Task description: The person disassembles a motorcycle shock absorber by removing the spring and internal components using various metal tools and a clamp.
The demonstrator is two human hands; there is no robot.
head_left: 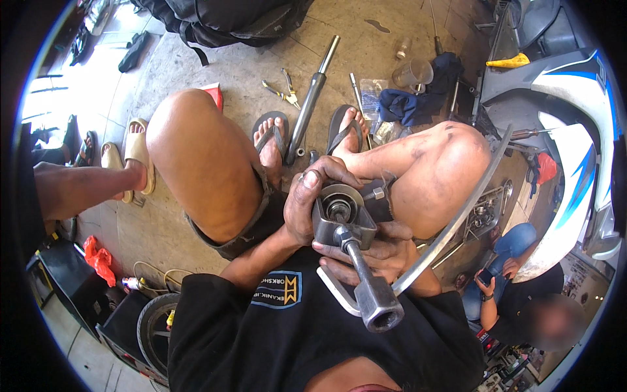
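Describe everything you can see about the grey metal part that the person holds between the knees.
The grey metal part is a blocky housing, dull and greasy, with a round bearing-like ring in its top face. A socket wrench stands in its centre, with the hexagonal end toward the camera. The left hand wraps its left side; the right hand supports it from below. It sits above the person's lap, between the bare knees.

Fork tube (312, 98) on floor between feet; pliers (282, 89) left, cloth (418, 98) right of it
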